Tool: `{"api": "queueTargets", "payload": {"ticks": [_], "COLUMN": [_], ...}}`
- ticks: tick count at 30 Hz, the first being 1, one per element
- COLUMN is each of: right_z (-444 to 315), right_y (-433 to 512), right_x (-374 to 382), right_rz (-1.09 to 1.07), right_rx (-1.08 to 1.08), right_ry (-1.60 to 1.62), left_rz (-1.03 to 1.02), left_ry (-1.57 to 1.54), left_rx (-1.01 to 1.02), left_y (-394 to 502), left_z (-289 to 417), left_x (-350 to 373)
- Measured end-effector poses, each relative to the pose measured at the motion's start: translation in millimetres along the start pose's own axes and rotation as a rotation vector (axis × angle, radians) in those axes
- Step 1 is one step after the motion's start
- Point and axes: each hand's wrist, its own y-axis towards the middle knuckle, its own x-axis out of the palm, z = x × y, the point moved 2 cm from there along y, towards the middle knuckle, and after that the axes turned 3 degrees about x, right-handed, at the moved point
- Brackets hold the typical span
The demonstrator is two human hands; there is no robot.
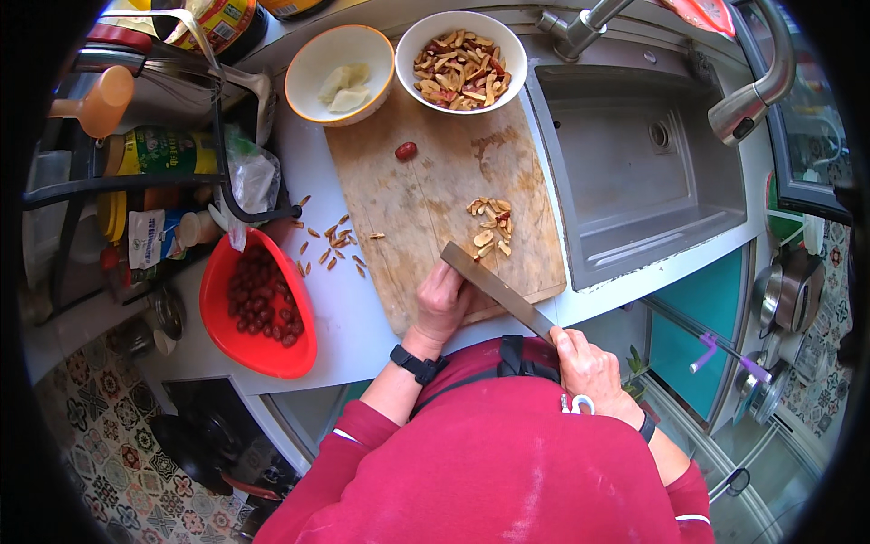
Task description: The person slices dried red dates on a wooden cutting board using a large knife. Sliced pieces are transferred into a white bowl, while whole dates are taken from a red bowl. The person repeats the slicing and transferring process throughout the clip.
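My right hand (pixel 588 367) grips a kitchen knife (pixel 499 289); its blade slants up and left over the near edge of the wooden cutting board (pixel 435 204). Close against the blade is my left hand (pixel 438 306), fingers curled down at the board. The blade hides its fingertips, so whether they pinch anything cannot be told. Just beyond the blade lies a small pile of sliced red dates (pixel 491 221). A whole red date (pixel 406 151) rests farther up the board, and a lone slice (pixel 376 236) lies near its left side.
Behind the board stand a white bowl (pixel 401 54) of date slices and an orange-rimmed bowl (pixel 299 102) with pale pieces. Left are a red basin (pixel 224 333) of whole dates, scattered date pieces (pixel 332 238) and a black rack (pixel 136 182). A sink (pixel 612 156) adjoins on the right.
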Motion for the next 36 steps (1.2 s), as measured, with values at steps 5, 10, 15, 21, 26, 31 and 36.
{"api": "queueTargets", "payload": {"ticks": [5,10,15,21,26,31,36], "right_z": [2.0,1.7,4.2,10.8,14.4,16.3,19.6], "right_y": [3.4,6.8,6.1,6.3,16.6,29.9,31.3], "right_x": [-0.2,1.0,-2.2,-6.5,2.0,19.1,18.0], "right_rz": [-0.023,-0.008,0.01,-0.004,-0.056,-0.045,0.004], "right_rx": [0.014,0.035,0.019,-0.008,-0.026,-0.021,-0.02], "right_ry": [0.055,0.143,0.171,0.185,0.158,0.201,0.264], "left_rz": [0.013,0.006,0.039,0.019,-0.007,-0.046,-0.009], "left_ry": [-0.032,-0.081,-0.067,-0.055,-0.027,-0.036,-0.061], "left_rx": [0.006,0.025,0.043,-0.004,-0.002,-0.028,-0.009], "left_y": [6.2,10.9,13.1,11.8,9.7,8.8,12.9], "left_z": [4.5,9.2,10.2,9.6,6.4,7.6,10.8], "left_x": [-2.1,-4.1,-5.3,-4.8,-5.2,-6.8,-7.1]}}
